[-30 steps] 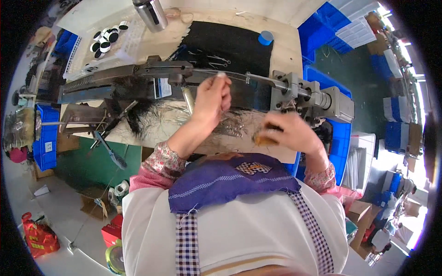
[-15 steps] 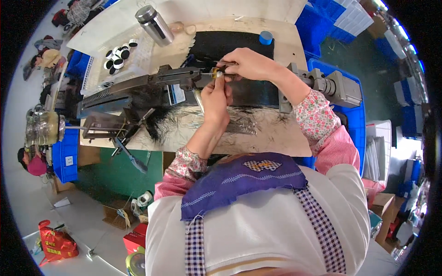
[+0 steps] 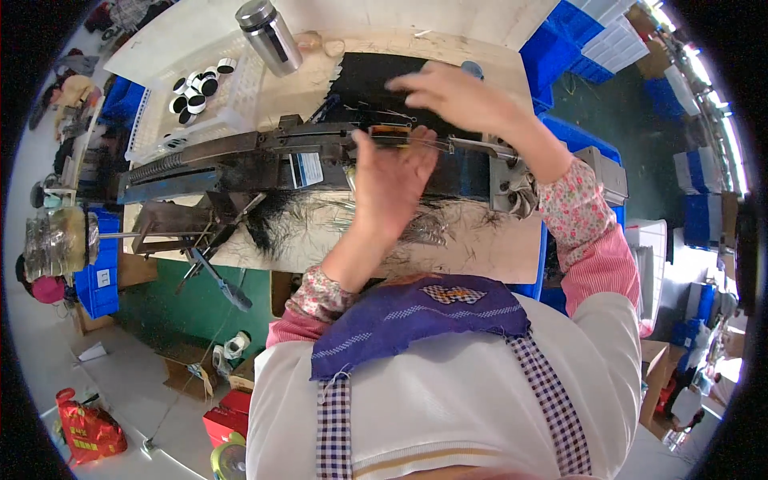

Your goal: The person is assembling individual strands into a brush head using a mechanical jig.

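Observation:
My left hand is spread, palm up, in front of a long dark metal bench fixture. Nothing shows in its grasp. An orange-brown piece on the fixture lies just behind my fingers. Fine wires run from beside those fingers toward a metal rod at the right. My right hand, slightly blurred, hovers above a black mat with its fingers stretched out, apart from the fixture. A round blue lid stands just behind it.
A white plastic basket holds several black-and-white round pieces. Behind it stands a steel flask. Loose dark wire bits litter the table's near side. A grey motor unit and blue bins are at the right.
Both hands were pinching at the fixture's middle. They have let go and spread. My right hand has lifted off to the right; my left remains beside the fixture. The view has shifted slightly.

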